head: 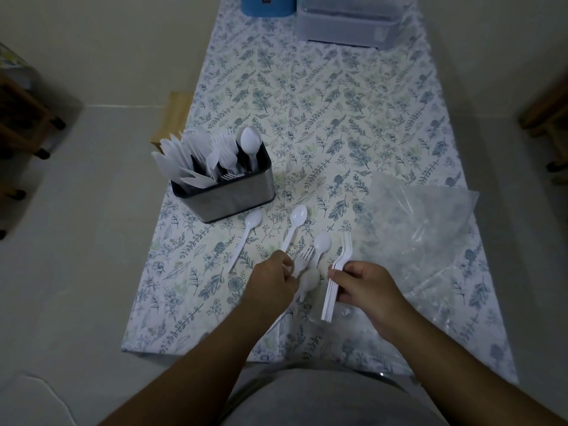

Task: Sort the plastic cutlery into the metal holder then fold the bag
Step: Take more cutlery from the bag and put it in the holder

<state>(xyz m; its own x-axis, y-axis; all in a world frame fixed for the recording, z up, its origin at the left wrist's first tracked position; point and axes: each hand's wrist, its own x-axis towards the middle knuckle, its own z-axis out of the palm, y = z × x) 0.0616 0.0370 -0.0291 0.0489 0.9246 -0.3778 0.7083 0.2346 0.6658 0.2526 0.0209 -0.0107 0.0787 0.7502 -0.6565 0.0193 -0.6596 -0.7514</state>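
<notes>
At near table edge: right hand grips fork stack; left hand pinches loose fork. Gathering step; next, drop forks into metal holder.

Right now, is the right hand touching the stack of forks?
Touching. The head view shows the right hand with thumb and fingers curled round the middle of the stack of forks, whose tines stick out above it and whose handles stick out below.

holder left on table, bag right, spoons between
</notes>
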